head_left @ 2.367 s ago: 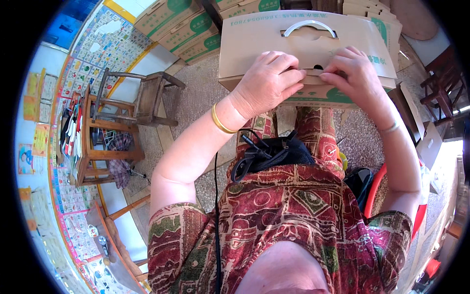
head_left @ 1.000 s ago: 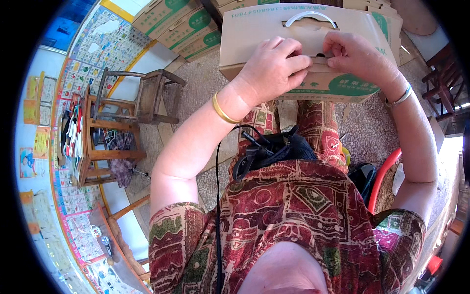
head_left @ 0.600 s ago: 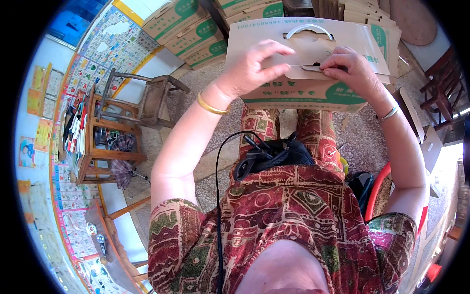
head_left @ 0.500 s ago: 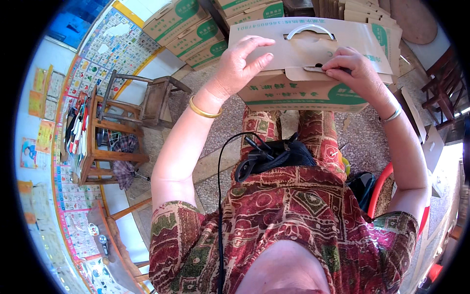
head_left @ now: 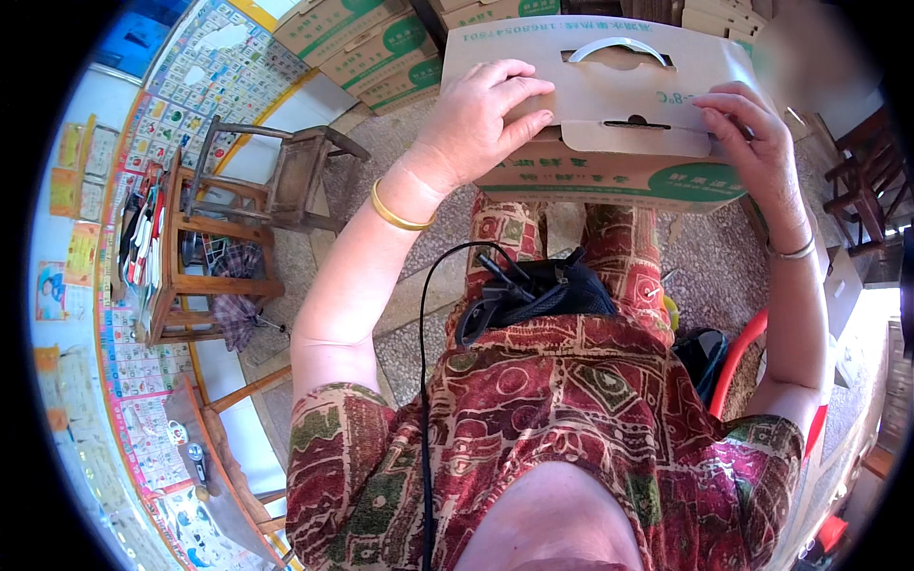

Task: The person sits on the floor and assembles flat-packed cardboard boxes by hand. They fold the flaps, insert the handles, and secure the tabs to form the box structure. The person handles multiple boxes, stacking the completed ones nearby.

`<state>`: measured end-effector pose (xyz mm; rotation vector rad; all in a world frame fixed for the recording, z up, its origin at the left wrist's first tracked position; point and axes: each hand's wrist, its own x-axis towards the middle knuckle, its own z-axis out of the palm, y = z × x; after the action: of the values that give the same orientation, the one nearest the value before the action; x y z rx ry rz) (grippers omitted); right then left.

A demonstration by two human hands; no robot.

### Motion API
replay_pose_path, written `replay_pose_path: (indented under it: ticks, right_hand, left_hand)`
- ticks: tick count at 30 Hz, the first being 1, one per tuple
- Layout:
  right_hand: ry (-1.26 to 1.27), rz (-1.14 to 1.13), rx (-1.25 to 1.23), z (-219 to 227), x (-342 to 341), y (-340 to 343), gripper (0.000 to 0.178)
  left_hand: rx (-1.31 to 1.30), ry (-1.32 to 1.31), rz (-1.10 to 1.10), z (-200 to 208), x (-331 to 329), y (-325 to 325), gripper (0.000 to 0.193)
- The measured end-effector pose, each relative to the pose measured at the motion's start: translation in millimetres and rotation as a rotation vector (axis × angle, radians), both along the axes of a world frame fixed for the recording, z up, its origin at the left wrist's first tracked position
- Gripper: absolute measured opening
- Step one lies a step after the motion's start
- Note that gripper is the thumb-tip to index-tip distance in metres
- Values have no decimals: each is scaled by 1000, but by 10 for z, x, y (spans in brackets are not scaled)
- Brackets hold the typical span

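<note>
A brown cardboard box (head_left: 590, 105) with green print and a white carry handle (head_left: 619, 46) lies across my knees, its lid down. Along the lid's front edge a flap (head_left: 595, 136) with a dark slot lies over the front panel. My left hand (head_left: 490, 119) rests on the lid's left part, fingers stretched out and thumb apart. At the right front corner my right hand (head_left: 757, 143) lies with bent, spread fingers on the lid, right of the flap. Its palm is beside the box end, partly hidden.
Several similar boxes (head_left: 367, 52) are stacked behind on the left. Flat cardboard pieces (head_left: 719, 19) lie at the far right. To the left stand a wooden chair (head_left: 300, 181) and a wooden rack (head_left: 214, 276). A red rim (head_left: 738, 357) curves beside my right elbow. A black pouch (head_left: 543, 295) lies on my lap.
My right hand has left the slot in the flap and moved right to the box's corner. My left hand has lowered onto the lid. The box has shifted slightly right and away.
</note>
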<state>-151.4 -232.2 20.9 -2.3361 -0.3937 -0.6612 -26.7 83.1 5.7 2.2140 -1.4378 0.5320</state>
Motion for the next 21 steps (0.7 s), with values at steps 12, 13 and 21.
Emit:
replay_pose_path:
  ticks: [12, 13, 21]
  right_hand:
    - [-92, -74, -289, -244, -103, -121, 11]
    - [-91, -75, -298, -231, -109, -120, 12]
    - [-74, 23, -264, -125, -34, 167, 16]
  left_hand:
    - [72, -67, 27, -119, -22, -60, 34]
    - [66, -75, 25, -133, -19, -62, 34]
    - [59, -83, 16, -174, 4, -66, 35]
